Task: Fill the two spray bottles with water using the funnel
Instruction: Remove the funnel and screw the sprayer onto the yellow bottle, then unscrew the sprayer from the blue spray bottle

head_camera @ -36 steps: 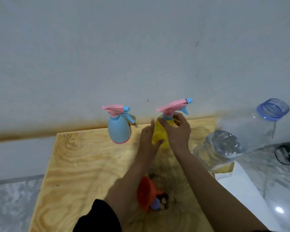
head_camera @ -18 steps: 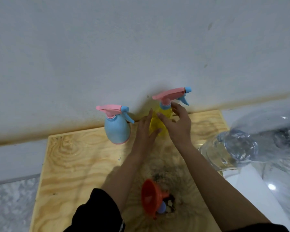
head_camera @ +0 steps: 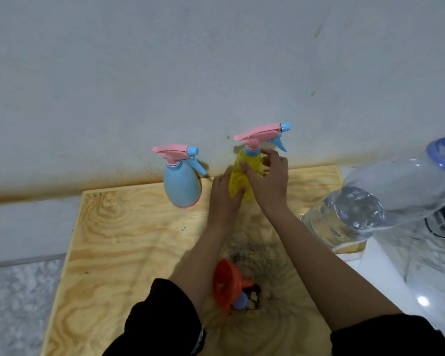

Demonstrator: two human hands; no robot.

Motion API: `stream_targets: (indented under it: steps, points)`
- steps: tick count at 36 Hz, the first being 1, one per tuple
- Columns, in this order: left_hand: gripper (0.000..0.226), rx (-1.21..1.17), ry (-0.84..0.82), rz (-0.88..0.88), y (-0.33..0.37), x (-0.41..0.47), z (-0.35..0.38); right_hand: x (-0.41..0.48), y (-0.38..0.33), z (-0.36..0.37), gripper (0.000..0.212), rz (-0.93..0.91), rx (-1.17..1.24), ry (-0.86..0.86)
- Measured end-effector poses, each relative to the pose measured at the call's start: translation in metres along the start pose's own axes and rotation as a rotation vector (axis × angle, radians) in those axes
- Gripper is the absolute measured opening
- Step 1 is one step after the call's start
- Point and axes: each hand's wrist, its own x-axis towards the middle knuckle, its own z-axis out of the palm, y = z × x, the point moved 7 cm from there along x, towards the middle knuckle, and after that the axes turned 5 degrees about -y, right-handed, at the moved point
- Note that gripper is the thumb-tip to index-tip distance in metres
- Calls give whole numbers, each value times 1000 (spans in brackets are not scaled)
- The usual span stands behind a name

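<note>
A yellow spray bottle point(head_camera: 249, 163) with a pink trigger head stands at the back of the wooden board point(head_camera: 129, 240), near the wall. My left hand point(head_camera: 222, 194) grips its lower body from the left. My right hand point(head_camera: 269, 179) wraps its upper body and neck from the right. A blue spray bottle point(head_camera: 181, 185) with a pink head stands free to the left. An orange funnel point(head_camera: 226, 282) lies on its side near the board's front, between my forearms, beside a small blue cap point(head_camera: 240, 303).
A large clear water jug point(head_camera: 385, 199) with a blue neck ring lies tilted at the board's right edge. A grey wall rises right behind the bottles. Tiled floor shows to the left, and a white surface with a black cable to the right.
Both hands stayed on the yellow bottle; my right hand shifted up toward its neck. The view swung, so the jug sits more in frame again.
</note>
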Motion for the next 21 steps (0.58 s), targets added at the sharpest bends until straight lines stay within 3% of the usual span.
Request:
stream_targets:
  steps: [9,11,13,17,21]
  points:
    - [45,191,-76,104,13,-11,-9,-20,-5,-3,57,-22,-81,-44]
    - [42,215,-12,52,10,-25,-21,-33,-3,-4,60,22,-58,-20]
    - [32,203,122,-24,6,-42,-42,-47,-1,-2,49,52,-12,3]
    - [17,180,304,-66,-3,-78,-84,-74,-10,19,23,-84,7,-33]
    - [50,245,315,-138,-23,-85,-112,-92,-26,60,26,-187,-10,-175]
